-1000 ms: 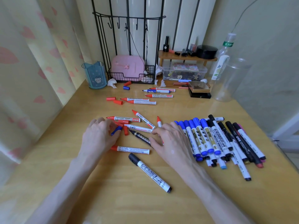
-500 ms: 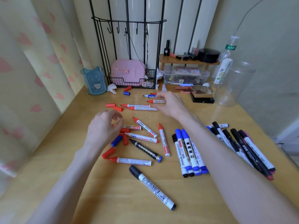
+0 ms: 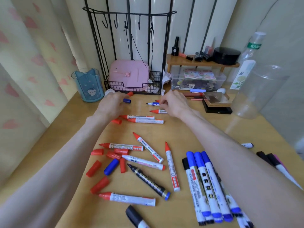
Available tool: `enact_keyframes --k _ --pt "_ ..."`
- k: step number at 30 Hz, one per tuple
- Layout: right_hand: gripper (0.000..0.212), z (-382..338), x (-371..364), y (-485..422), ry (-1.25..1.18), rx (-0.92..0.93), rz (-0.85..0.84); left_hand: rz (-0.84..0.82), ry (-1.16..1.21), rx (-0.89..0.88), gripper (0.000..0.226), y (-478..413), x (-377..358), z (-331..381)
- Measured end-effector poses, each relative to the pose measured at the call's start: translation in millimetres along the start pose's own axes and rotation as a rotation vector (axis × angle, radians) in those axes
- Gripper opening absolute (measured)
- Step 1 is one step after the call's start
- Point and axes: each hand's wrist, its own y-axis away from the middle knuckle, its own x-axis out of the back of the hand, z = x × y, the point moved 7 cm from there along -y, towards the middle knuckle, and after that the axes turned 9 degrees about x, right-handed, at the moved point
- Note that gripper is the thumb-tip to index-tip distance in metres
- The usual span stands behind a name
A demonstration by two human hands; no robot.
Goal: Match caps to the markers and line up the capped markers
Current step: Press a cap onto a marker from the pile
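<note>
My left hand (image 3: 113,105) reaches to the far side of the table, and its curled fingertips close on a loose blue cap (image 3: 127,100). My right hand (image 3: 174,102) pinches the barrel of an uncapped blue marker (image 3: 153,104) whose tip points left. Just below it lies an uncapped red marker (image 3: 158,111). Two more uncapped red markers (image 3: 141,118) lie side by side, with a red cap (image 3: 117,121) beside them. Several uncapped red markers (image 3: 148,149), red caps (image 3: 93,168) and a blue cap (image 3: 111,167) are scattered nearer. Capped blue markers (image 3: 207,183) lie in a row under my right forearm.
A black wire rack (image 3: 131,86) holding a pink box, a blue cup (image 3: 88,87) and a red cap (image 3: 130,93) stand at the back. A clear box, a wooden shelf (image 3: 202,62) and clear bottles (image 3: 256,89) fill the back right. Black capped markers (image 3: 269,159) lie at the right.
Both hands have moved from the near marker pile to the far side of the table. The left hand now reaches the blue cap, and the right hand grips the blue marker.
</note>
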Motion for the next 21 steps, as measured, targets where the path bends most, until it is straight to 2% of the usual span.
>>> enact_keyframes --k 3,6,9,14,21 --pt "0.008 9.1 5.0 -4.6 -0.001 0.008 0.071 0.005 -0.125 -0.067 0.047 -18.2 -9.9 3.1" --pt "0.026 14.6 -1.1 -6.2 0.059 0.015 -0.007 -0.003 -0.208 -0.095 0.035 -28.1 -13.8 2.7" --pt "0.029 17.2 -1.7 -8.4 0.028 0.003 -0.031 -0.008 -0.148 -0.079 0.022 -26.2 -8.8 3.9" --pt "0.028 18.3 -2.6 -14.2 -0.032 -0.045 -0.060 -0.033 0.050 -0.070 0.028 1.9 5.3 10.3" --pt "0.026 8.0 -3.8 -13.2 -0.032 -0.026 -0.098 -0.006 0.194 -0.147 0.014 39.5 39.2 -6.4"
